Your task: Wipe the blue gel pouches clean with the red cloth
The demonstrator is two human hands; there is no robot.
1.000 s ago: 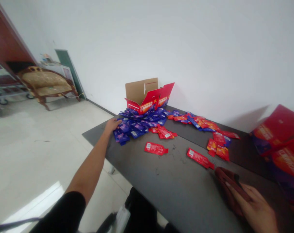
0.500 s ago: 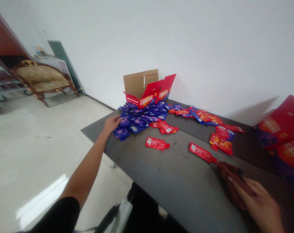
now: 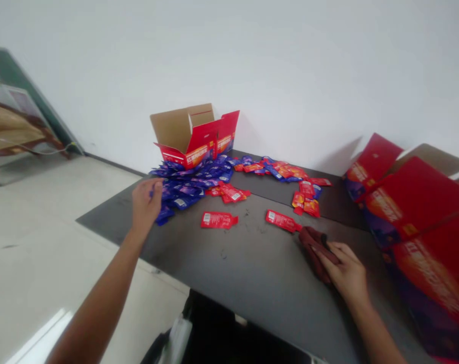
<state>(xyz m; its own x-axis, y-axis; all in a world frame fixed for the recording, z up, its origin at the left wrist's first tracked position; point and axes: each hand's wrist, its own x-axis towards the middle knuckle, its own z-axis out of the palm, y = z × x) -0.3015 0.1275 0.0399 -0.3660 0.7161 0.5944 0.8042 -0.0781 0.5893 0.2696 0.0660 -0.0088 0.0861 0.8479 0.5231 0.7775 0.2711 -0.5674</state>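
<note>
At the left edge of a pile of purple pouches [image 3: 187, 189], my left hand [image 3: 146, 202] is closed with its fingers curled together. A bit of blue-purple shows between the fingers, but I cannot tell whether it is a held pouch or the pile behind. My right hand [image 3: 346, 268] grips a folded brown cloth [image 3: 315, 253] low over the table. The cloth's tip reaches the spout end of a red pouch [image 3: 281, 221]. Another red pouch [image 3: 217, 220] lies flat between the hands, and a few more red pouches [image 3: 231, 192] overlap beside the purple pile.
An open red carton [image 3: 199, 149] stands behind the purple pile against the wall. Mixed red and purple pouches [image 3: 282, 170] line the back of the grey table [image 3: 248, 273]. Large red cartons [image 3: 415, 197] stand at the right. A wooden settee [image 3: 9, 126] is at far left.
The view has swung to the right, so more of the right-hand cartons shows. My left hand has lifted slightly at the pile's edge. The cloth in my right hand is now closer to the red pouch.
</note>
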